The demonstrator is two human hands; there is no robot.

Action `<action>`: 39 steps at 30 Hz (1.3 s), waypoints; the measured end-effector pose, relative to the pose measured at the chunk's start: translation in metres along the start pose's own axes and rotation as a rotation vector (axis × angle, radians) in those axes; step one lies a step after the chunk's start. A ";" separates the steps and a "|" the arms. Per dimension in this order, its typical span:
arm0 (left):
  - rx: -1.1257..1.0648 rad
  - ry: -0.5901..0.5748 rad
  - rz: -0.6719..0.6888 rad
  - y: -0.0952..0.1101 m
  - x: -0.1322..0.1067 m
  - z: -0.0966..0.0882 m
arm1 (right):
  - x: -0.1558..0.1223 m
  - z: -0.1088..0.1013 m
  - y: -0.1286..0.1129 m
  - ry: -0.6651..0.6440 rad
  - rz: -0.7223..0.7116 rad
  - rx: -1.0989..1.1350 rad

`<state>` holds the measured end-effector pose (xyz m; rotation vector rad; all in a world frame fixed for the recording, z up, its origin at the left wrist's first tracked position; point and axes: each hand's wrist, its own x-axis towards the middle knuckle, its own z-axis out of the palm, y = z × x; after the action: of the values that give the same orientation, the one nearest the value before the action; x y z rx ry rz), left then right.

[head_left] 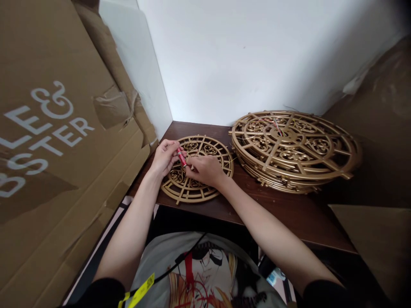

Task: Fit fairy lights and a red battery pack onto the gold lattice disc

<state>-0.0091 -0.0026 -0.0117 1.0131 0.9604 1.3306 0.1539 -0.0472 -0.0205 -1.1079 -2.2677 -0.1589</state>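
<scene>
A slim red tube with pale bands [181,157] is held slantwise between my hands; its exact kind is not clear. My left hand [164,157] is closed, pinching its upper end between thumb and fingers. The fingers of my right hand [207,170] are closed at its lower end, and a small pale bit shows beside them. Under both hands lies a round gold openwork panel [205,199] with scroll patterns, flat on the dark brown table. My hands and the tube cover part of its middle.
A stack of similar gold round panels [295,145] stands to the right, with thin coloured wires [278,125] at its centre. A big cardboard box [64,171] with white lettering rises at the left. More cardboard [375,231] stands at the right, and a white wall [244,64] is behind.
</scene>
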 end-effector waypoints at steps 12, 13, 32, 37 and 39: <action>0.015 -0.018 -0.001 0.003 -0.003 0.000 | 0.004 -0.002 -0.004 0.070 -0.089 -0.035; 0.020 -0.021 -0.001 0.004 -0.003 0.000 | 0.004 -0.002 -0.004 0.076 -0.086 -0.034; -0.006 0.023 -0.032 0.007 -0.001 -0.001 | 0.003 0.001 -0.004 0.031 -0.074 -0.057; 0.020 0.030 0.003 0.007 -0.003 0.001 | 0.002 0.002 -0.004 0.063 -0.062 -0.046; 0.033 0.032 0.021 0.006 -0.004 0.002 | 0.002 0.002 -0.004 0.093 -0.069 -0.035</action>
<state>-0.0092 -0.0065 -0.0053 1.0320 1.0009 1.3559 0.1491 -0.0479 -0.0202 -1.0197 -2.2292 -0.2735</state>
